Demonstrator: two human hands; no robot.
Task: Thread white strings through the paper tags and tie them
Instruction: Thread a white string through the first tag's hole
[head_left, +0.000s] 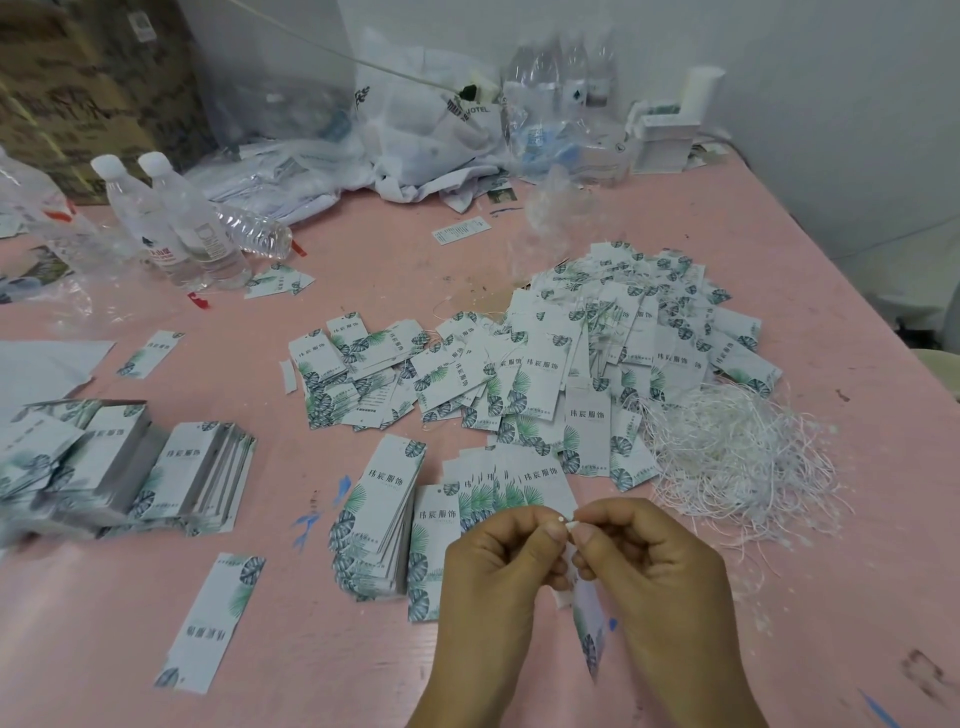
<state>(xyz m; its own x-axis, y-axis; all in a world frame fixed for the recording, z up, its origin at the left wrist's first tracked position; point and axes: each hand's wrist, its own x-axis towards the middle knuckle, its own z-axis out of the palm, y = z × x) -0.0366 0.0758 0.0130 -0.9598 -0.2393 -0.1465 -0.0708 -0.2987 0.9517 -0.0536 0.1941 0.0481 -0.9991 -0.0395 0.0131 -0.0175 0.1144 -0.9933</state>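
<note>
Tag (589, 631) hangs between both hands, long axis pointing down and toward the viewer. Left hand (498, 556) and right hand (649, 556) meet fingertip to fingertip above it, each pinching the white string end (570, 525). Loose strings (737, 457) lie nearer the right hand.

Held tag (589, 631) half-hidden behind hands

A packing workshop: around the pink table (363, 270) lie heaped tags (613, 332), strings (737, 457), bags (415, 130) and cartons (78, 78) behind.
</note>
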